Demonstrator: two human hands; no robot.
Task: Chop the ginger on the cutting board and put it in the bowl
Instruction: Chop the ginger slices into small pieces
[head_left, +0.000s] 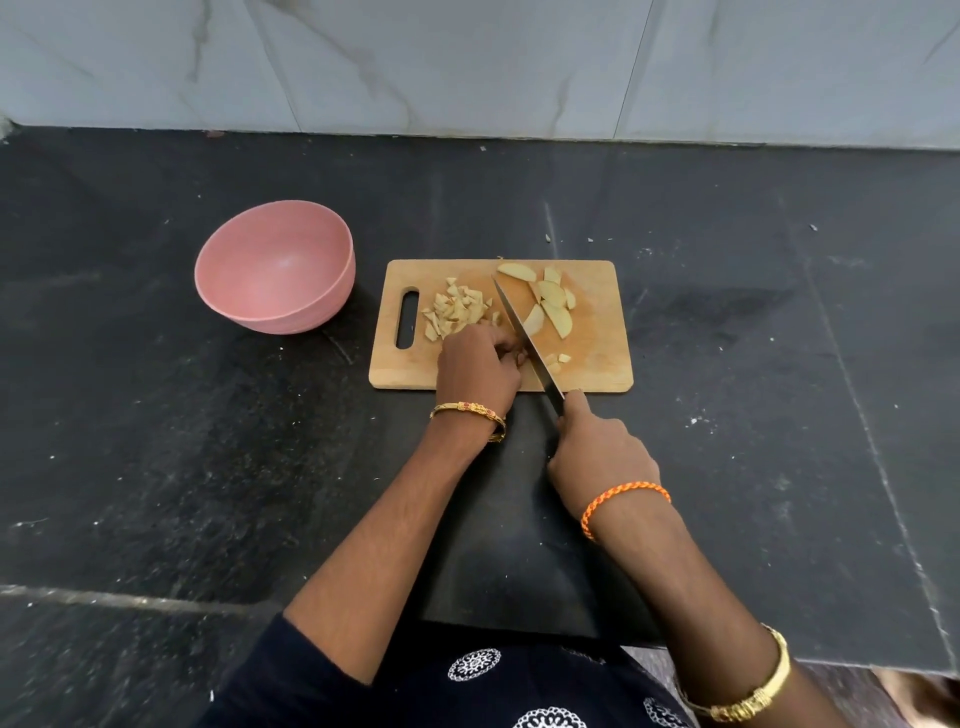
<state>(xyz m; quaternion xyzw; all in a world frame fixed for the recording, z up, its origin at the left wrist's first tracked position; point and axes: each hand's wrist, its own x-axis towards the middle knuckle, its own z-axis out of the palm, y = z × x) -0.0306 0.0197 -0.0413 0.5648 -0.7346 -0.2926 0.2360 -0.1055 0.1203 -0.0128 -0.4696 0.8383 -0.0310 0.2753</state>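
wooden cutting board (597, 364) lay on the dark stone worktop (156, 467), with its handle slot on the left side. on the left part of the board there was a heap of small chopped ginger pieces (457, 310), and on the right part there were bigger ginger slices (551, 301), some of them overlapping. two or three small bits (558, 360) lay close to the near edge of the board, just right of the knife blade.

the right hand (597, 452) gripped the handle of the knife (522, 335), fingers curled around it, with the first finger stretched forward along the top toward the blade. the blade ran across the board from the near edge up and to the left, between the chopped heap and the slices, and one slice touched its right side.

the left hand (478, 366) rested on the board just left of the blade, its fingers curled down on a piece of ginger, but the piece itself was almost hidden under them, so i cannot tell exactly how it was held.

a pink bowl (275, 267) stood on the worktop left of the board, near it but not touching, and i saw no ginger inside. a gold bangle (467, 410) was on the left wrist and an orange braided thread (623, 501) on the right wrist. behind the worktop was a pale marble wall (467, 62).
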